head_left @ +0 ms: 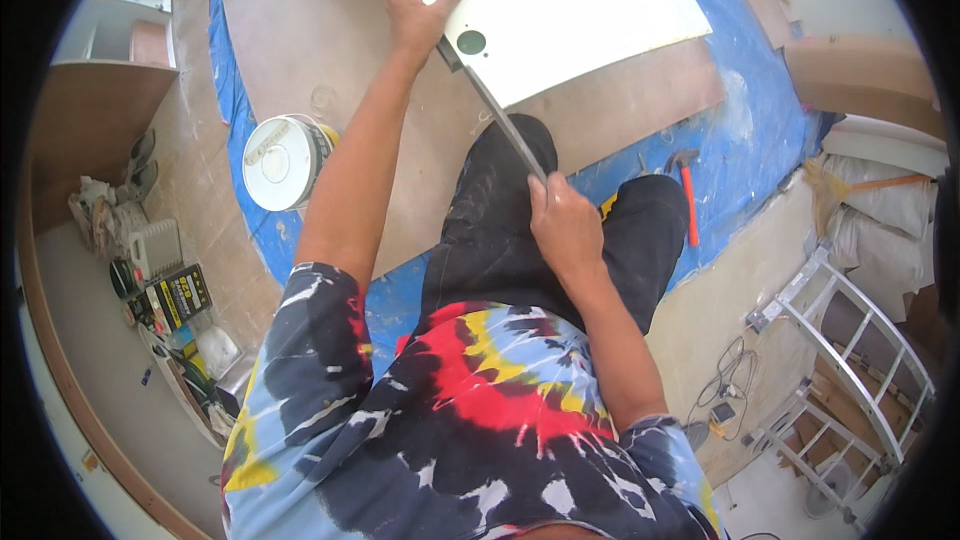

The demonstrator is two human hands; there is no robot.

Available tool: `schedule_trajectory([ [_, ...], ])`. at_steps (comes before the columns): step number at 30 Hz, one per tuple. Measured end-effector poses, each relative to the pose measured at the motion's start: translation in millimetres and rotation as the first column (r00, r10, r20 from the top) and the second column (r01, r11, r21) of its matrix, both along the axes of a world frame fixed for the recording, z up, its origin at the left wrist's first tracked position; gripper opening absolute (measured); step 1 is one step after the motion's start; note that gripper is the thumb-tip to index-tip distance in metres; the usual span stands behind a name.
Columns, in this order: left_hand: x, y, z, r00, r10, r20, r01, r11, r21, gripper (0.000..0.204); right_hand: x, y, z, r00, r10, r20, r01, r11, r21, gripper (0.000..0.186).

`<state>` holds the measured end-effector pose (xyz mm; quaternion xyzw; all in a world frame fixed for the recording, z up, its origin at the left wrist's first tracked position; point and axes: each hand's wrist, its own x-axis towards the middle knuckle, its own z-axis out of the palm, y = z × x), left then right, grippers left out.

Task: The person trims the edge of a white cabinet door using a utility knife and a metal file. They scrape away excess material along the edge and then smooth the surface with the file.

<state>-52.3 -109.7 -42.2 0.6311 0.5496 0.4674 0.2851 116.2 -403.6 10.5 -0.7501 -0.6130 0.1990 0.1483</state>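
Observation:
A white door-like panel with a round hole near its corner lies flat ahead of me. Along its left edge runs a long thin metal bar, slanting back toward my right knee. My left hand presses on the panel's edge beside the bar, thumb and fingers spread. Closer to my body, my right hand is closed round the near end of the bar, above my thighs. A short dark piece sits against the edge just below my left hand; I cannot make out what it is.
Brown sheets and blue plastic sheeting cover the floor. A white bucket stands left, and a red-handled hammer lies right of my knee. An aluminium ladder is at lower right, with boxes and tools at left.

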Motion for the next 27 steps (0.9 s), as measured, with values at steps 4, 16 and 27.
schedule_trajectory([
  [4, 4.6, -0.2, 1.5, 1.000, -0.021, -0.003, 0.021, 0.998, -0.056, 0.100, -2.7, 59.3, 8.5, 1.000, -0.028, -0.010, 0.029, 0.998, 0.051, 0.037],
  [16, -2.1, 7.2, -3.9, 0.999, -0.025, -0.042, 0.023, 0.999, -0.028, 0.101, -14.2, 30.0, 15.2, 0.999, -0.022, -0.028, 0.020, 0.998, -0.051, 0.040],
  [27, -8.9, 5.9, -1.5, 0.994, 0.008, -0.111, -0.010, 1.000, -0.022, 0.102, -4.6, 29.7, 14.7, 0.996, -0.036, -0.083, 0.029, 0.996, -0.080, 0.042],
])
